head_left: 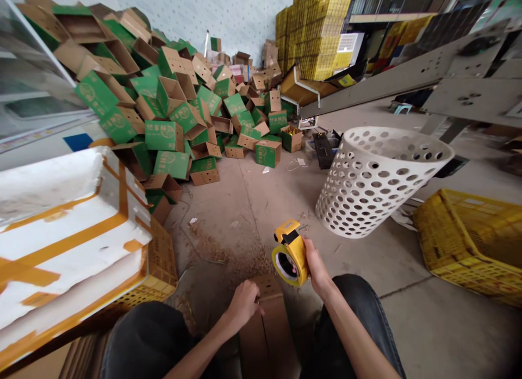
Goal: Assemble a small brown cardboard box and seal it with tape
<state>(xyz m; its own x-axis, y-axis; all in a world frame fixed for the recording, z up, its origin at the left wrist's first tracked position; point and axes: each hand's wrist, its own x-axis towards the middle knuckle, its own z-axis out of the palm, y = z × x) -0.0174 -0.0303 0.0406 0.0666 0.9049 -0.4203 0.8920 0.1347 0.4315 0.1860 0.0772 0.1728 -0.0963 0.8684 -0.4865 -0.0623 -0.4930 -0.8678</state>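
Between my knees stands a brown cardboard box point(272, 319), its two top flaps meeting at a dark seam. My left hand point(244, 304) rests at the box's far left edge, its fingers curled down against the cardboard. Raised over the far right side of the box, my right hand point(315, 263) grips a yellow tape dispenser point(300, 256). A roll of yellowish tape point(278, 266) sits in the dispenser, facing left. Part of the right fingers shows through the roll's core; the rest is hidden behind the dispenser.
At left, a taped white foam box point(73, 243) rests on a yellow crate point(161, 259). A white perforated basket point(367, 183) and another yellow crate point(460, 248) stand at right. Green-and-brown cartons point(167, 134) are heaped ahead, near a grey conveyor frame point(391, 77). Flattened cardboard point(77, 360) lies lower left.
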